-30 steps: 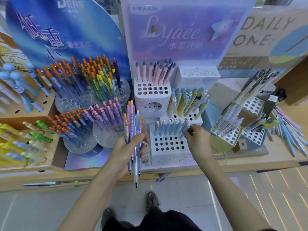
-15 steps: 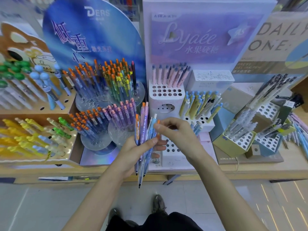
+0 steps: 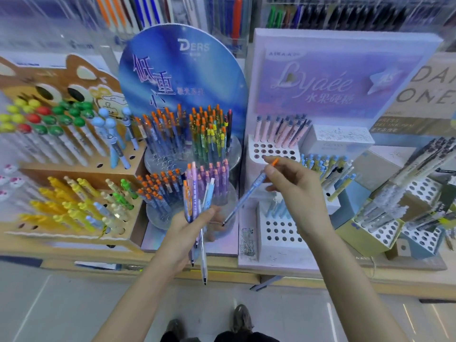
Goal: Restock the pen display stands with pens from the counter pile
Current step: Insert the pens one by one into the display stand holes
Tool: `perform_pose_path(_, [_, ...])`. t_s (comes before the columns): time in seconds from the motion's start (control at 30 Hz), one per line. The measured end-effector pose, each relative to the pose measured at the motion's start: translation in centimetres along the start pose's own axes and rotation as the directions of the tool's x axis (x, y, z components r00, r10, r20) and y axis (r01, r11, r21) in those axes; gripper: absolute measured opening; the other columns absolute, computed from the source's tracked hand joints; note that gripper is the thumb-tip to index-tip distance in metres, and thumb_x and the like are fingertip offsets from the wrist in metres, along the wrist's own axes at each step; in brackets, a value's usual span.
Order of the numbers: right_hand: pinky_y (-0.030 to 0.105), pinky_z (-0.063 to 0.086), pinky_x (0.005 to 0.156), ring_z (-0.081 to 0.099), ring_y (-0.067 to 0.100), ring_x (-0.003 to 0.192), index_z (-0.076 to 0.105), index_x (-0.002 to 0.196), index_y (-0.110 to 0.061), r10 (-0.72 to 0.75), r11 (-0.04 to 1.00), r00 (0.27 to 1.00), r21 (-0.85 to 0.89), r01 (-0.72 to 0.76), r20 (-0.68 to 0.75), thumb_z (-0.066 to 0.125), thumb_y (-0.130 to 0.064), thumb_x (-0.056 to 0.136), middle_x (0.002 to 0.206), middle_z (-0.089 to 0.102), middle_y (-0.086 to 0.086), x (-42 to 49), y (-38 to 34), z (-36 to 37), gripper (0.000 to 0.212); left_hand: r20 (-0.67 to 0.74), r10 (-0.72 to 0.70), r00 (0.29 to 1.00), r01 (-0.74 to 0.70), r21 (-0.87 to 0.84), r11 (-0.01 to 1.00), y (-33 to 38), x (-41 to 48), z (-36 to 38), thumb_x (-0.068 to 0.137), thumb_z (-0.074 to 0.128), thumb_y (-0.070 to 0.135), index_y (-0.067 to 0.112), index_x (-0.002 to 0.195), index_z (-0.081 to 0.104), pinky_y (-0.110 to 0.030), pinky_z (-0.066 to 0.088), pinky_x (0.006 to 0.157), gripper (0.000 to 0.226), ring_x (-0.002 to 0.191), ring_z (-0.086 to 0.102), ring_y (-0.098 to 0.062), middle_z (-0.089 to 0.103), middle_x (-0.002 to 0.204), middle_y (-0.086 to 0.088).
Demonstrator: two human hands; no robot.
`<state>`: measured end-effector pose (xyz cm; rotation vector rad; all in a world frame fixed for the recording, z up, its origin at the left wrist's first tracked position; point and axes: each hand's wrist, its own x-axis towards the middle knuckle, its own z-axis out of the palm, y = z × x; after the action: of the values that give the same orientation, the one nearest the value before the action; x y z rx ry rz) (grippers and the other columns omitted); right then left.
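Two hands are held out over the near edge of the counter (image 3: 222, 270). The left hand (image 3: 190, 225) is wrapped round a bundle of pens (image 3: 195, 188), which stands roughly upright with the tips hanging below the fist. The right hand (image 3: 296, 186) is pinched on a single blue pen (image 3: 246, 196) near its upper end. The pen's long axis is slanted. Its orange clicker (image 3: 274, 162) is raised up and to the right above the fingers, and its tip is pointed down and left towards the left hand, close to it but apart. Just beyond the left hand a clear tub of orange-capped blue pens (image 3: 158, 191) is set, with a second such tub (image 3: 160, 134) behind it. Both lie left of the right hand and farther away. A white perforated block (image 3: 278, 233) is placed directly under the right wrist, though its pens appear paler. The single pen is judged to match the tubs, so it would need to be carried leftward across the full left hand and turned tip-down. The left hand is nearer to the tubs but is occupied. Farthest back, the DERS backboard (image 3: 182, 70) is seen rising behind the tubs. The counter pile cannot be made out with certainty.
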<state>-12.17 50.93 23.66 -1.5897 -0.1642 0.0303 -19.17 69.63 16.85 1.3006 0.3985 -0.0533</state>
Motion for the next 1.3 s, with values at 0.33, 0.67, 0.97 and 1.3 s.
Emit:
perform_pose_path(0.33, [0.019,0.050,0.083,0.063,-0.001,0.089,0.063,0.107,-0.021,-0.188,0.952,0.977,-0.228,0.206,0.099,0.057,-0.006,0.093,0.095,0.067,-0.014,-0.5,1.6,8.4,0.021,-0.265,0.039,0.963,-0.032,0.030,0.999,0.2,-0.9,-8.3,0.095,0.054,0.006,0.007,0.090,0.064,-0.018,0.032,0.038,0.011,0.039,0.036,-0.008,0.053,0.053,0.004])
perform_pose_path(0.67, [0.001,0.037,0.068,0.056,-0.015,0.072,0.067,0.107,-0.010,-0.199,0.890,0.980,-0.417,0.183,0.003,0.062,-0.006,0.090,0.082,0.064,-0.014,-3.2,6.1,14.1,0.019,-0.229,0.018,0.973,-0.016,0.012,1.000,-0.1,-0.9,-14.1,0.095,0.053,0.006,0.010,0.090,0.064,-0.018,0.030,0.039,0.013,0.042,0.036,-0.008,0.053,0.055,0.003])
perform_pose_path(0.97, [0.003,0.039,0.075,0.055,-0.019,0.082,0.066,0.108,-0.003,-0.170,0.877,0.981,-0.467,0.111,-0.087,0.059,-0.001,0.091,0.091,0.065,-0.011,-4.7,8.2,17.3,0.019,-0.100,-0.003,0.995,0.006,0.038,0.999,0.3,-0.4,-15.6,0.095,0.054,0.011,0.007,0.097,0.060,-0.018,0.034,0.041,0.008,0.042,0.038,-0.006,0.054,0.055,0.006])
perform_pose_path(1.3, [0.002,0.037,0.084,0.056,0.002,0.090,0.065,0.108,0.001,-0.336,0.758,0.942,-0.597,0.263,-0.011,0.058,0.003,0.089,0.100,0.068,0.004,-6.2,9.1,19.6,0.021,-0.014,0.004,1.000,-0.003,0.058,0.998,-0.1,0.0,-18.7,0.094,0.054,0.010,0.016,0.090,0.063,-0.017,0.034,0.041,0.011,0.043,0.038,-0.007,0.053,0.057,0.006])
